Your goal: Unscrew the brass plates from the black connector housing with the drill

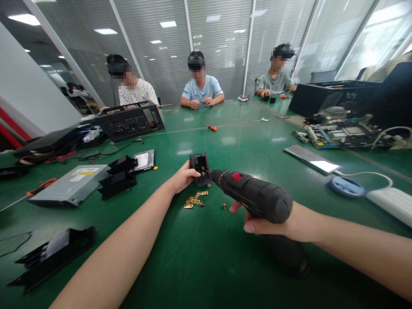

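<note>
My left hand (184, 177) grips the left side of a small black plastic housing (203, 162), its open face toward me and brass-coloured parts inside. My right hand (257, 223) is wrapped round the grip of a black power drill (254, 193) with a red switch on top. The drill's tip points left into the housing, at or close to the brass parts; exact contact is too small to tell. Just below the housing lie several brass plates (195, 200) and small screws. One more screw (224, 206) stands apart, under the drill.
On the green table (193, 257) are a silver drive (72, 184) and black brackets (117, 183) at left, a phone (311, 159), blue disc (346, 186) and circuit board (347, 131) at right. An orange screwdriver (211, 128) lies ahead. Three people sit across.
</note>
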Tool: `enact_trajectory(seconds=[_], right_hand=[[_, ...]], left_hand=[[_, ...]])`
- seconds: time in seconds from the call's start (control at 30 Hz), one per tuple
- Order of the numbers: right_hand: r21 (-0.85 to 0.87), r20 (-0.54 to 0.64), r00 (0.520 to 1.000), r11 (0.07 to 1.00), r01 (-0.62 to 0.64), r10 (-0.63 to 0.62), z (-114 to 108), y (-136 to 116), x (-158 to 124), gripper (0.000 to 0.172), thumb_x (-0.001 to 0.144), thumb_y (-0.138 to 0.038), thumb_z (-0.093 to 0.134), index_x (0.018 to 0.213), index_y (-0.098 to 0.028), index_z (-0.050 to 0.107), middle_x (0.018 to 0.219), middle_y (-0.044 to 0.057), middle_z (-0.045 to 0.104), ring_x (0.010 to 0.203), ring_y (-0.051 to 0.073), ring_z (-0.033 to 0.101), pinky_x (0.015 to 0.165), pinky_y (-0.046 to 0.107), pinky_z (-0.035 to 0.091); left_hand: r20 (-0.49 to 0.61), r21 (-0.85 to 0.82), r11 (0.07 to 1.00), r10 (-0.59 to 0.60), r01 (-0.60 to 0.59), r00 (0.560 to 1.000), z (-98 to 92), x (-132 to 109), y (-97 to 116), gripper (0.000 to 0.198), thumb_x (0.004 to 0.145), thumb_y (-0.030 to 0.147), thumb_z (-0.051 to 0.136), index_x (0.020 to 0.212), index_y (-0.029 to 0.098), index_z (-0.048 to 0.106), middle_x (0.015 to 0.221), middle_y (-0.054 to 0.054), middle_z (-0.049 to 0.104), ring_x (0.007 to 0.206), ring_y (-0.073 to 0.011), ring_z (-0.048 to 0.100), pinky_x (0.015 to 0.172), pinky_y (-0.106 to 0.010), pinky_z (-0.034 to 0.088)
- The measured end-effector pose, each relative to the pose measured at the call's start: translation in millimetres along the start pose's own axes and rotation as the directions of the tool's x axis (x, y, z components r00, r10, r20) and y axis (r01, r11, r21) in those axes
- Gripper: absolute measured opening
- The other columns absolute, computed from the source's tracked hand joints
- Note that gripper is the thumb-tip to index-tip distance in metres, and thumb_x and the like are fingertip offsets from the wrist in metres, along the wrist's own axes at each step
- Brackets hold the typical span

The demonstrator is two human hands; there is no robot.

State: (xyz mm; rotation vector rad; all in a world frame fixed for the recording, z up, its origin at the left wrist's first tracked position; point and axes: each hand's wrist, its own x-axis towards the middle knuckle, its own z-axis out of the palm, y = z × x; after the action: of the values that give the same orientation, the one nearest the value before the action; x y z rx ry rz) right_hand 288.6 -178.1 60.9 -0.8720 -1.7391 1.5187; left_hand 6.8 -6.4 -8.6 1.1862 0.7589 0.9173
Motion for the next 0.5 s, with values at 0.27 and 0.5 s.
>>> enact_trajectory(seconds=[0.27,0.5], right_hand=[[0.219,0.167,0.979,0.963,-0.154,0.119,-5,14,4,0.119,0.075,-0.021,0.094,0.165,-0.024,0.016,0.109,0.008,0.075,0.087,0.019,0.076,0.077,0.033,0.063],[0.268,0.185,0.968,0.938,-0.218,0.172,-6,9,4,0.112,0.076,-0.018,0.093,0.161,-0.026,0.021,0.093,-0.001,0.073,0.062,0.012,0.072,0.058,0.025,0.060]], left_hand=[[-0.028,0.025,1.000,0.001,0.000,1.000,-0.3,1,-2,0.068,0.058,0.012,0.069,0.124,0.020,0.058,0.100,-0.003,0.074,0.095,-0.0249,0.069,0.096,-0.045,0.049],[-0.038,0.018,1.000,-0.016,0.016,0.999,3.0,0,1,0.067,0.057,0.012,0.070,0.123,0.020,0.058,0.100,-0.003,0.074,0.098,-0.0264,0.070,0.102,-0.050,0.049]])
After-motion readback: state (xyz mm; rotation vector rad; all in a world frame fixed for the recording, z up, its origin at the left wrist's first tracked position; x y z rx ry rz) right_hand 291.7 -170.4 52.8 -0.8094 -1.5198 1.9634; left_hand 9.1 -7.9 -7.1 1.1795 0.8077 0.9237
